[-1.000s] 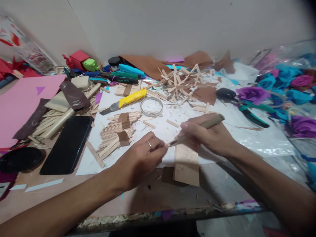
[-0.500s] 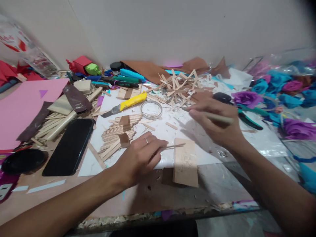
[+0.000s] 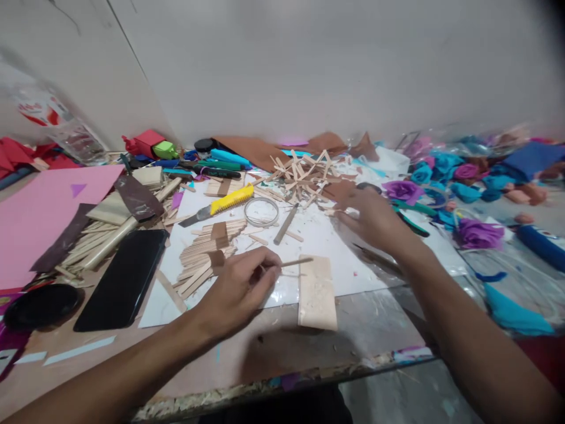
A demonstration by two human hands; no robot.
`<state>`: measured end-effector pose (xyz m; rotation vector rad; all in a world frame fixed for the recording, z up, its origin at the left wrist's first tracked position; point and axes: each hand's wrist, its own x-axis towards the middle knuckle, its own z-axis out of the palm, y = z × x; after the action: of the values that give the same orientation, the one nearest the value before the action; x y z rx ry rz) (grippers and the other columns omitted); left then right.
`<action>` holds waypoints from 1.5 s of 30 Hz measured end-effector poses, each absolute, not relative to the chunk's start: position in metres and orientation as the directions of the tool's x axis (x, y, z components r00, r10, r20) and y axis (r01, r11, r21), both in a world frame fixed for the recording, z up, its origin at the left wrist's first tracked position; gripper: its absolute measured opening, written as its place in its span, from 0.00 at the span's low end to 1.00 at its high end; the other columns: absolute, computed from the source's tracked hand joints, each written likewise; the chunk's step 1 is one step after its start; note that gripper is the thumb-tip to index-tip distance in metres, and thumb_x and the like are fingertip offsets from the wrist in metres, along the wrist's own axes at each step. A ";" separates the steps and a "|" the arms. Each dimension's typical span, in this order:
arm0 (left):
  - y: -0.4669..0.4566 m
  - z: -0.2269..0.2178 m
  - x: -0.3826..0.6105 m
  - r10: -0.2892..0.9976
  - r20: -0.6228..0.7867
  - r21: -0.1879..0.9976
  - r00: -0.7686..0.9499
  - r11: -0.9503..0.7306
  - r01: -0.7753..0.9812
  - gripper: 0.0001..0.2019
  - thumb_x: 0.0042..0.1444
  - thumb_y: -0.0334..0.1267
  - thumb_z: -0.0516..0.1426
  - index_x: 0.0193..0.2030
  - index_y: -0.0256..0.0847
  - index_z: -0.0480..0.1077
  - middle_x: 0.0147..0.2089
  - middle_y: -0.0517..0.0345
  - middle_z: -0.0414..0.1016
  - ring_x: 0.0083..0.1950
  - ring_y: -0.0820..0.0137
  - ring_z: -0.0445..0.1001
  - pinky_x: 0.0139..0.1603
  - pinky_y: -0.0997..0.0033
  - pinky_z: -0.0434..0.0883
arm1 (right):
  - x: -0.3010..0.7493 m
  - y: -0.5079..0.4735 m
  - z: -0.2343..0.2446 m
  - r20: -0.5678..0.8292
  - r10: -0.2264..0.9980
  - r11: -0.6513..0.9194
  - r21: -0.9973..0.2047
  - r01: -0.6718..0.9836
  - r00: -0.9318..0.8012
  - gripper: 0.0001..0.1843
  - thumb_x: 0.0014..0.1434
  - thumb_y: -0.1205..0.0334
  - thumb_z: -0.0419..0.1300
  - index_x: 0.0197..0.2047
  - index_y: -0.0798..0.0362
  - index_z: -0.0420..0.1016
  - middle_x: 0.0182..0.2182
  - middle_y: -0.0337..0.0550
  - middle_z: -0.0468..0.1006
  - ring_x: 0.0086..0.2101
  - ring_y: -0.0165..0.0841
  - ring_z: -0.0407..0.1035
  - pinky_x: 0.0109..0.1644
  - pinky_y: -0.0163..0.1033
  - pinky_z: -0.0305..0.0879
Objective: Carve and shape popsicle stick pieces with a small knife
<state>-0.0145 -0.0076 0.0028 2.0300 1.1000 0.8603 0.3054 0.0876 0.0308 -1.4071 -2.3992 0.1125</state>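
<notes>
My left hand (image 3: 249,277) pinches a thin wooden stick (image 3: 298,261), its free end over a small flat wooden block (image 3: 316,294) near the table's front edge. A slender grey tool with a fine tip (image 3: 286,225) lies on the white paper between my hands. My right hand (image 3: 368,218) reaches low over the paper, just right of a loose heap of short wooden strips (image 3: 304,176). Its fingers are blurred and partly hidden, so what they touch is unclear. Beyond the left hand lies a row of flat wooden sticks (image 3: 205,253).
A yellow box cutter (image 3: 232,200) with its blade out lies beside a clear tape ring (image 3: 261,212). A black phone (image 3: 123,280) lies at left, near pink paper (image 3: 48,212). Green-handled pliers (image 3: 412,218) and paper flowers (image 3: 479,232) lie at right. A wall rises behind.
My right hand has let go of the slender tool, which now lies on the paper, and has moved to the right of it. My left hand still holds its stick. The view has shifted.
</notes>
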 end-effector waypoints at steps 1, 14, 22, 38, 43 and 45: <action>-0.007 0.002 -0.014 0.890 0.216 0.832 0.401 -0.383 0.402 0.05 0.70 0.36 0.57 0.44 0.40 0.74 0.37 0.57 0.78 0.38 0.70 0.76 0.39 0.70 0.70 | 0.309 0.088 0.032 0.217 0.864 0.499 -0.255 0.828 -0.454 0.13 0.68 0.59 0.58 0.41 0.55 0.83 0.43 0.56 0.82 0.45 0.46 0.72 0.52 0.53 0.63; 0.004 0.007 -0.011 0.976 0.001 0.991 0.219 -0.031 0.133 0.13 0.64 0.46 0.64 0.42 0.38 0.74 0.34 0.53 0.83 0.35 0.68 0.83 0.32 0.75 0.73 | 0.337 0.064 0.066 -0.373 0.830 0.243 -0.426 0.871 -0.414 0.11 0.56 0.56 0.67 0.29 0.53 0.77 0.26 0.41 0.79 0.28 0.34 0.69 0.30 0.37 0.60; -0.004 0.011 -0.003 0.958 -0.172 0.985 0.228 0.161 0.065 0.10 0.61 0.41 0.63 0.39 0.36 0.73 0.28 0.59 0.77 0.21 0.76 0.73 0.20 0.78 0.64 | 0.293 0.042 0.073 0.042 0.814 0.474 -0.624 0.621 -0.579 0.13 0.72 0.50 0.56 0.45 0.51 0.72 0.31 0.39 0.77 0.29 0.31 0.69 0.33 0.36 0.61; -0.009 0.000 -0.001 0.974 -0.074 0.950 0.214 0.004 0.312 0.12 0.65 0.45 0.61 0.37 0.38 0.79 0.25 0.61 0.70 0.25 0.76 0.61 0.23 0.77 0.53 | 0.244 0.014 0.056 0.177 0.544 0.824 0.072 0.562 -0.820 0.14 0.69 0.74 0.53 0.45 0.50 0.78 0.33 0.42 0.77 0.26 0.32 0.62 0.31 0.40 0.39; -0.012 -0.001 -0.002 0.971 -0.038 0.942 0.238 -0.045 0.333 0.13 0.67 0.46 0.60 0.38 0.39 0.79 0.26 0.61 0.71 0.26 0.76 0.62 0.24 0.76 0.55 | 0.243 0.014 0.053 0.183 0.535 0.831 0.061 0.553 -0.825 0.13 0.67 0.74 0.53 0.44 0.51 0.77 0.33 0.42 0.77 0.25 0.32 0.62 0.30 0.41 0.38; -0.013 -0.001 -0.002 0.968 -0.030 0.936 0.247 -0.060 0.348 0.13 0.67 0.45 0.60 0.38 0.39 0.79 0.25 0.62 0.71 0.26 0.76 0.62 0.24 0.76 0.55 | 0.243 0.014 0.053 0.161 0.542 0.830 0.050 0.555 -0.825 0.12 0.67 0.74 0.54 0.42 0.51 0.76 0.33 0.42 0.77 0.25 0.31 0.61 0.30 0.41 0.37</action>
<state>-0.0018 -0.0126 -0.0006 1.5875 1.2594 0.8367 0.2431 0.0137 0.0531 -0.8652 -2.8703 -0.1422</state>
